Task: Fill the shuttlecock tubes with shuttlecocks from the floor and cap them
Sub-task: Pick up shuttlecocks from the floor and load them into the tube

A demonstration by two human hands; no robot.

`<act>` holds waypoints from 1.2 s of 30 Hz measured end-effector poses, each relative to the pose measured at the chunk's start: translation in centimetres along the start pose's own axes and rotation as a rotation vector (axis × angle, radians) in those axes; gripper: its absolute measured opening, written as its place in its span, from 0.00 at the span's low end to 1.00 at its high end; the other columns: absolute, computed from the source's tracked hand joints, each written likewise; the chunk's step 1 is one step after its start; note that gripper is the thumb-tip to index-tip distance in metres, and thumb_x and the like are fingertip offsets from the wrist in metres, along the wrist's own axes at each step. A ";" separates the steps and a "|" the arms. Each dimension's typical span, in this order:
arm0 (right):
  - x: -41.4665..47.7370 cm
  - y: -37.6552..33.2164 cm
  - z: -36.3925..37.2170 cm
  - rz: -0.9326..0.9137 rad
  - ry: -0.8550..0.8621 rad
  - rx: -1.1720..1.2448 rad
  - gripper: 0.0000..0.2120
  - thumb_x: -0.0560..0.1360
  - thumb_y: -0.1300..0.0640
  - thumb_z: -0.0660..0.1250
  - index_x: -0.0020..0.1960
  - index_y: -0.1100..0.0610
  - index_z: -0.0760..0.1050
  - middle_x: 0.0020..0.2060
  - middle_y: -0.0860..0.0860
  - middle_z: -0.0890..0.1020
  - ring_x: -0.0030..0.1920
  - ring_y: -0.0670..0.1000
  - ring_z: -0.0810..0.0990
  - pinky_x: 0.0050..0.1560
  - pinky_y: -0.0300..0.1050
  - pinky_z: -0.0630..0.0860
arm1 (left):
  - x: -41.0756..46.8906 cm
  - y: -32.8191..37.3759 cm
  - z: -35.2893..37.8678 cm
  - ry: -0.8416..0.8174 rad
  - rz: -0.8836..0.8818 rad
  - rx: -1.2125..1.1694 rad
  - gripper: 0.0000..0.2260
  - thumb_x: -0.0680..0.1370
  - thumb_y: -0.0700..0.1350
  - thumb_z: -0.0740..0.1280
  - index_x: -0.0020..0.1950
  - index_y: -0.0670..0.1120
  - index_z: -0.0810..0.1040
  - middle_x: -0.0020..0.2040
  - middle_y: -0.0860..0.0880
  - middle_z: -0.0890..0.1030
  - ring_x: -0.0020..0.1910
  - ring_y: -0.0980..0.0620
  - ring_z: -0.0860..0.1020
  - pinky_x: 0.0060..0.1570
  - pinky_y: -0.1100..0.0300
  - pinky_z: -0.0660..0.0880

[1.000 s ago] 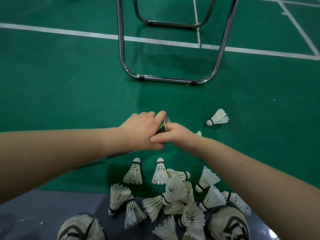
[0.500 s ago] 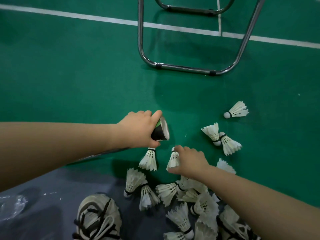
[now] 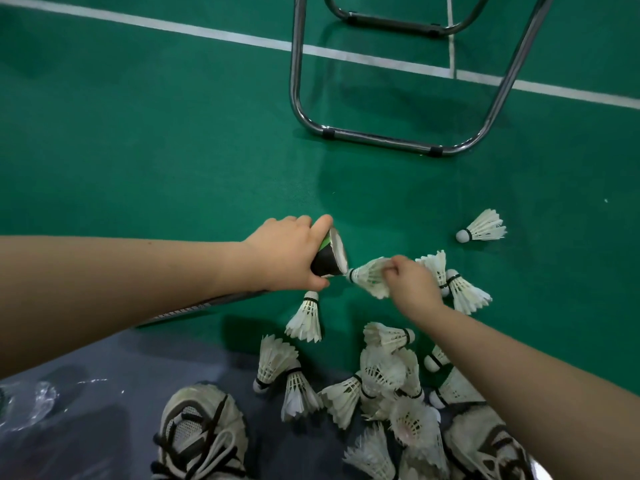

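Note:
My left hand (image 3: 287,254) grips a black and green shuttlecock tube (image 3: 329,259) near its open mouth, which faces right. My right hand (image 3: 412,285) pinches a white feathered shuttlecock (image 3: 369,277) by its skirt, cork tip pointing left, just at the tube's rim. Several more shuttlecocks lie in a pile (image 3: 384,379) on the floor below my hands, one (image 3: 306,317) stands just under the tube, a pair (image 3: 453,282) lies right of my right hand, and a lone one (image 3: 483,226) sits further right. Most of the tube is hidden behind my left arm.
A chrome tube frame of a chair (image 3: 381,138) stands on the green court floor beyond my hands. White court lines (image 3: 207,31) cross at the top. My two laced shoes (image 3: 201,434) sit at the bottom on grey flooring, with clear plastic (image 3: 31,400) at the left.
My right hand has picked a shuttlecock out of the pile and lifted it up to the tube's mouth. My left hand still holds the tube, tilted slightly more to the right.

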State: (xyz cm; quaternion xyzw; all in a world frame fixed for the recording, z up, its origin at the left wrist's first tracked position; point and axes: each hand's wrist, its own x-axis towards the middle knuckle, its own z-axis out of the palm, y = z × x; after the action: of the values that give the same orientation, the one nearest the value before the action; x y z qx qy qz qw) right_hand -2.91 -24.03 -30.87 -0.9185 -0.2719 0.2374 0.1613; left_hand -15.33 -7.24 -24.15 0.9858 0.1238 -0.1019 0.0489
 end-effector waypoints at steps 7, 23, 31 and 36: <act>-0.2 0.2 -0.7 0.354 -0.376 0.536 0.11 0.80 0.59 0.57 0.52 0.61 0.77 0.38 0.53 0.81 0.36 0.47 0.78 0.37 0.41 0.69 | -0.2 -0.1 -0.2 -0.004 -0.004 -0.010 0.35 0.69 0.63 0.67 0.67 0.46 0.60 0.54 0.44 0.74 0.53 0.43 0.74 0.49 0.52 0.72; -3.1 1.4 2.6 0.094 -0.583 -0.477 0.16 0.74 0.50 0.59 0.58 0.58 0.71 0.55 0.54 0.77 0.49 0.54 0.74 0.46 0.44 0.71 | 0.2 0.9 0.0 -0.013 0.023 -0.002 0.34 0.69 0.63 0.67 0.66 0.46 0.61 0.52 0.45 0.75 0.50 0.44 0.74 0.48 0.51 0.73; -0.3 2.4 -0.3 0.214 -0.284 -0.197 0.12 0.77 0.66 0.56 0.55 0.64 0.76 0.52 0.59 0.80 0.49 0.57 0.78 0.46 0.46 0.74 | 0.2 0.8 0.0 -0.013 0.024 -0.011 0.35 0.69 0.63 0.67 0.67 0.46 0.60 0.53 0.45 0.75 0.51 0.44 0.74 0.49 0.51 0.73; 1.0 3.3 -1.5 0.333 -0.094 0.333 0.09 0.77 0.64 0.60 0.41 0.59 0.76 0.44 0.60 0.82 0.44 0.59 0.82 0.50 0.56 0.80 | 0.3 0.8 -0.1 -0.002 0.014 -0.009 0.35 0.68 0.63 0.68 0.67 0.46 0.60 0.53 0.45 0.75 0.52 0.43 0.74 0.49 0.52 0.73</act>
State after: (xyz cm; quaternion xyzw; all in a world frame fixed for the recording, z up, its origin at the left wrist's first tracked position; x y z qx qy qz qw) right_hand 0.02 -26.32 -31.42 -0.8994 -0.0810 0.3449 0.2561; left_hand -14.85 -7.89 -24.11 0.9863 0.1174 -0.1020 0.0542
